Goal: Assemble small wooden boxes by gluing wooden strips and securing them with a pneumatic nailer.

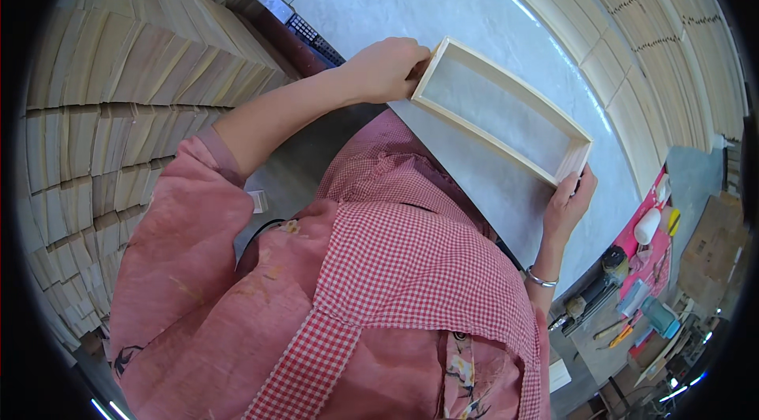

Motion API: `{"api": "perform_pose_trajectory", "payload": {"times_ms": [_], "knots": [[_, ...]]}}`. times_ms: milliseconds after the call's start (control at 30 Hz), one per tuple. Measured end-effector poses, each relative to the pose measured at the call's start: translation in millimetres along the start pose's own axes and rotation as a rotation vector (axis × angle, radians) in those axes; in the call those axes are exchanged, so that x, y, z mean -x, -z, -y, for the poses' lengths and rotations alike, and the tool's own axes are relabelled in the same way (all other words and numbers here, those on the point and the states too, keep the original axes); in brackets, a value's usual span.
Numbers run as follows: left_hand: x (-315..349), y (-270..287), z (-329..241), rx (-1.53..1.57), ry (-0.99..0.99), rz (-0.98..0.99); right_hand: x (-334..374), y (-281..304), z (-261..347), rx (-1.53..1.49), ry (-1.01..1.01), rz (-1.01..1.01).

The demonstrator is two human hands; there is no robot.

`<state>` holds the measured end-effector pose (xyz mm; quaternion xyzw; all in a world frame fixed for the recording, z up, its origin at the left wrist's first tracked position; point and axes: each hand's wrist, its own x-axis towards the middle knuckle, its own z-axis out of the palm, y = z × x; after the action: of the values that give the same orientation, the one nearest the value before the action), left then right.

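Between my two hands is a shallow rectangular wooden frame [490, 145], pale in colour, with the grey tabletop showing through its middle. My left hand [389, 70] grips the short side at its left end, the fingers curled and partly hidden behind the wood. At the other end, my right hand [575, 192] is closed on the near right corner, thumb on the outside. The frame is tilted over the smooth grey worktable [371, 5]; whether it touches the surface I cannot tell.
Tall stacks of wooden boards [142, 64] stand at the left. More pale slats [632, 88] line the table's far right edge. A black keypad-like strip [315, 39] lies by the table's left edge. At lower right are a pink cloth [650, 242], a teal container [661, 317] and several hand tools.
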<state>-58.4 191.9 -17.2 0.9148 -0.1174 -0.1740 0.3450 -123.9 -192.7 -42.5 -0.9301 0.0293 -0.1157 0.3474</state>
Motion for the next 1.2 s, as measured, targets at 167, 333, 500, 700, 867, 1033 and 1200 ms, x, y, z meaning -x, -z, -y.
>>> {"api": "perform_pose_trajectory", "payload": {"times_ms": [167, 333, 500, 700, 867, 1033, 1200], "knots": [[20, -21, 11, 0.347, -0.083, -0.242, 6, 2, 5, -0.111, -0.072, -0.007], [31, -39, -11, 0.671, -0.113, -0.472, 14, 21, 9, -0.354, -0.108, -0.010], [-17, 17, -40, 0.638, 0.148, -0.241, -48, 67, 39, -0.533, -0.261, -0.057], [-68, 34, -58, 0.503, 0.322, 0.015, -84, 81, 29, -0.418, -0.496, -0.045], [-92, 18, -52, 0.449, 0.363, 0.126, -81, 79, 1, -0.374, -0.597, 0.029], [-93, 22, -62, 0.436, 0.349, 0.137, -83, 76, -2, -0.386, -0.560, 0.026], [-82, 23, -70, 0.628, 0.139, -0.045, -64, 81, -2, -0.533, -0.429, -0.184]]}}
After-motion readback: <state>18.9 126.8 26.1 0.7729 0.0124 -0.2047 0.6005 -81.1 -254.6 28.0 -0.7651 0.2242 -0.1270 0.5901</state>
